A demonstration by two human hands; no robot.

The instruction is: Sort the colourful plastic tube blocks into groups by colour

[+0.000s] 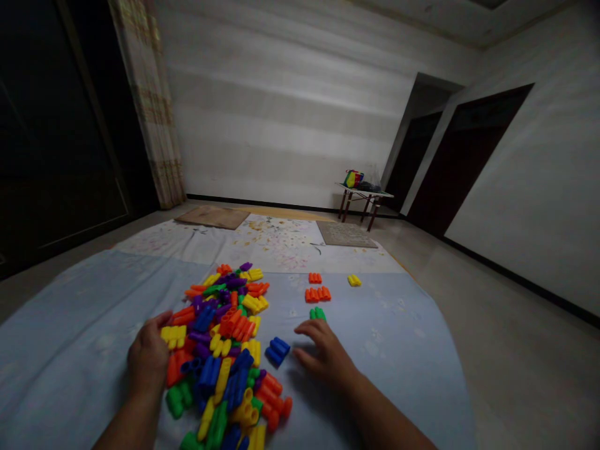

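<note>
A plain white wall (281, 112) fills the far side of the room, smooth and shadow-banded, above a dull grey floor (492, 300). In front of me spreads a broad surface dressed in soft pale-blue cloth (398, 375), lightly creased, with a white flowered cloth (281, 244) beyond it. A dark red door (478, 150) stands to the right; a patterned curtain (150, 106) hangs in folds to the left. By the wall is a small thin-legged table (389, 194), and two flat mats, one brown (213, 217) and one grey and textured (347, 234), lie at the cloth's far end.

Nearest the person is a long heap of glossy plastic blocks (225, 350), ribbed clusters of rounded tubes in orange, yellow, green, blue and purple. The left hand (147, 359) curls against its left edge, beside a yellow block (173, 337); its fingertips are hidden, so I can't tell whether it grips anything. The right hand (323, 356) has thumb and fingers apart, holding nothing, just beside a blue block (277, 351) lying on the cloth. A green block (317, 314) sits just past its knuckles, with orange blocks (318, 294) beyond and a lone yellow one (354, 280) farther right.
</note>
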